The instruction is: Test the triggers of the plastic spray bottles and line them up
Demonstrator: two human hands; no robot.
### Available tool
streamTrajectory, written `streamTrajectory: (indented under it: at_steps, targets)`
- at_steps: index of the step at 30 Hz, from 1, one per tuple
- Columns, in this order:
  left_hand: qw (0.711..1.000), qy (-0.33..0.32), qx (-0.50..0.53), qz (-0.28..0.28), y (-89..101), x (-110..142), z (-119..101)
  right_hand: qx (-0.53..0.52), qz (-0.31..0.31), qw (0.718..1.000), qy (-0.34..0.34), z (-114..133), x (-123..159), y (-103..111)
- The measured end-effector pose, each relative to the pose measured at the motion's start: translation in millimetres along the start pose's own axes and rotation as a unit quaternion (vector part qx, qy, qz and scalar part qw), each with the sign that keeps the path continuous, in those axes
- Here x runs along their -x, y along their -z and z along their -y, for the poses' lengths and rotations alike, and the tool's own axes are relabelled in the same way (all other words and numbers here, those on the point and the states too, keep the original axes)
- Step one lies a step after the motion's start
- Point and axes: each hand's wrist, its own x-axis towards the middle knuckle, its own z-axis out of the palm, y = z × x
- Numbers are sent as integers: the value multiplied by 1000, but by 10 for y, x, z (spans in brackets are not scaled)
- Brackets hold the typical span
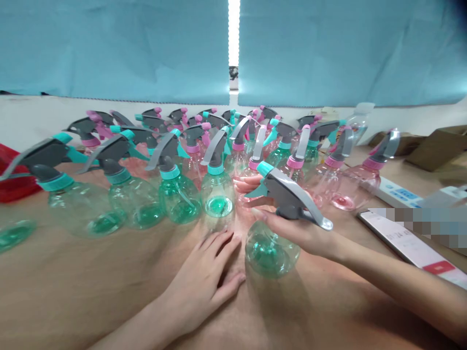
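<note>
My right hand (292, 228) is wrapped round the neck of a clear green spray bottle (272, 253) with a grey and teal trigger head. Its head leans to the right, and whether its base touches the table is unclear. Beside that bottle, my left hand (209, 272) lies flat on the table with fingers stretched out, holding nothing. Just beyond its fingertips stands another green spray bottle (218, 197). A darker green spray bottle (179, 197) is to the left of that one.
Several more green and pink spray bottles, including a pink one (355, 182), crowd the wooden table (91, 287). On the right lie a phone (408, 240) and a white power strip (396, 192). A brown box (438, 148) stands behind; something red (18, 177) sits far left.
</note>
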Motion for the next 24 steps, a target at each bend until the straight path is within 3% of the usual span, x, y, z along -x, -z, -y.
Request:
streamTrajectory:
  at_steps: [15, 24]
  targets:
    - [1000, -7, -8, 4, -17, 17, 15, 7, 42, 999, 13, -4, -45, 38]
    - [1000, -12, -9, -2, -14, 22, 15, 92, -2, 995, 27, 28, -31, 8]
